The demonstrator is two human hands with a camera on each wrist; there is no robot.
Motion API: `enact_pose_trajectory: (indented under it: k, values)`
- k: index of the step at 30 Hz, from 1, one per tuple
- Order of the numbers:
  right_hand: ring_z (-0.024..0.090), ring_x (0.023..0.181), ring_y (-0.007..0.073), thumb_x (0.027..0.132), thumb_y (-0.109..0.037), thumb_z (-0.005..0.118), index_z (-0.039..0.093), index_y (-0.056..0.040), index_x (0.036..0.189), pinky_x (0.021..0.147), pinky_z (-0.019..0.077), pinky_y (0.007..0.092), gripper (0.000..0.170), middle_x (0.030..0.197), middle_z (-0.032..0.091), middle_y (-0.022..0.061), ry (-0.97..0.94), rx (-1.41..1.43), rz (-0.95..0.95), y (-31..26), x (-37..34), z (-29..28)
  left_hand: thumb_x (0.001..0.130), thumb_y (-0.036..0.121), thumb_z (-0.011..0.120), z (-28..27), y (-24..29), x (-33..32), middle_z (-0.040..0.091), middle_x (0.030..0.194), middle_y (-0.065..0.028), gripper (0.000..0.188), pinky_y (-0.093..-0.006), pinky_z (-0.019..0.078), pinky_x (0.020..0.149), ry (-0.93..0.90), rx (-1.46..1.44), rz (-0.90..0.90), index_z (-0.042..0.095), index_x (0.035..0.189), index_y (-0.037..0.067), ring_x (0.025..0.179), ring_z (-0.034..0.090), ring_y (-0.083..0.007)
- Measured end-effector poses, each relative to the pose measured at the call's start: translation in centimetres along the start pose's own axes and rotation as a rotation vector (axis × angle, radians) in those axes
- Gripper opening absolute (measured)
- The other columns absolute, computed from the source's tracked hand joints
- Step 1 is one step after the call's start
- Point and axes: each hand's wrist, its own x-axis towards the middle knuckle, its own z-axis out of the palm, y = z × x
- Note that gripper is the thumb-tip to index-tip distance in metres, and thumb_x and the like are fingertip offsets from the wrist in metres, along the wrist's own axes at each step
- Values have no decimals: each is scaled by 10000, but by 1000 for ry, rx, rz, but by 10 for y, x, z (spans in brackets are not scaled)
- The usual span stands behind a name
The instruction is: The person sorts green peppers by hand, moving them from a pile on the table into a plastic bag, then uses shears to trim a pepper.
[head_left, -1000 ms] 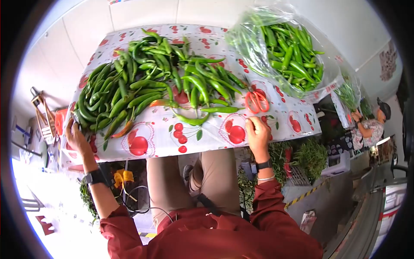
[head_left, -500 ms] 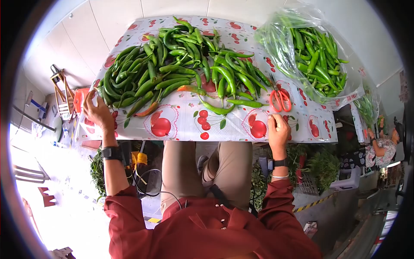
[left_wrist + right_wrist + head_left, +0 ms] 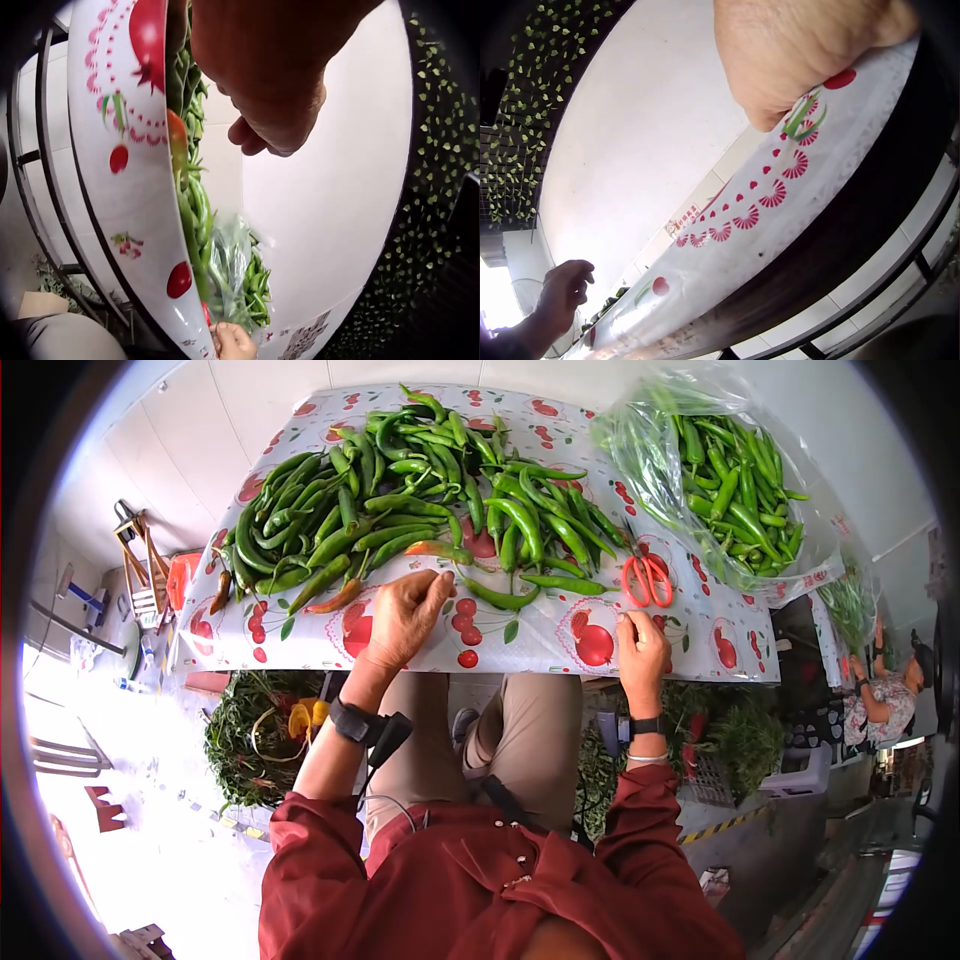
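A large pile of long green chili peppers (image 3: 400,470) lies on the cherry-patterned tablecloth (image 3: 420,650), with several orange-red ones (image 3: 340,598) at its front edge. My left hand (image 3: 405,618) hovers in front of the pile, fingers loosely curled and nothing visible in them; the left wrist view shows the same hand (image 3: 277,112) from behind. Near the table's front edge on the right, my right hand (image 3: 642,650) rests on the cloth, fingers loosely bent. Just beyond it lie red-handled scissors (image 3: 647,578). A brownish-red pepper (image 3: 221,592) sits at the pile's left end.
A clear plastic bag (image 3: 640,470) full of green peppers stands at the back right of the table. Behind the table is a pale wall (image 3: 400,372). Leafy greens (image 3: 250,745) lie on the floor below. Another person (image 3: 885,695) is at the far right.
My left hand has moved from the pile's left end rightward to its front middle. The brownish-red pepper now shows where that hand was. My right hand stays by the scissors.
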Motion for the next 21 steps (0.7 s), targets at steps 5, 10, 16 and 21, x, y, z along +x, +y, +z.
enact_pose_trajectory:
  k: [5, 10, 16, 21]
  values:
    - [579, 618, 233, 832, -71, 592, 593, -2, 840, 595, 454, 310, 69, 701, 594, 123, -50, -20, 38, -5, 2, -2, 923, 337, 542, -5, -11, 4, 531, 591, -8, 428, -259, 399, 560, 5, -166, -235, 625, 704, -21, 576, 441, -81]
    - [568, 631, 124, 833, -57, 601, 608, 7, 872, 587, 447, 257, 75, 719, 599, 47, -181, 246, 104, -27, 8, 1, 903, 265, 547, -1, -10, 4, 570, 603, -63, 361, -285, 419, 583, 33, -181, -126, 622, 712, -31, 587, 488, -105]
    - [562, 648, 162, 776, -26, 636, 616, -10, 993, 583, 452, 284, 219, 815, 562, 80, -465, 255, -51, -104, 25, 29, 913, 274, 540, -3, -7, 2, 496, 604, -13, 368, -268, 380, 565, 33, -177, -116, 590, 693, -17, 596, 427, -85]
    - [584, 776, 313, 750, -77, 656, 621, -27, 972, 687, 466, 379, 230, 900, 562, 129, -491, 17, -221, -107, 29, 65, 903, 284, 545, -4, -10, 3, 572, 615, -72, 363, -291, 426, 591, 16, -114, -147, 612, 711, -16, 600, 491, -110]
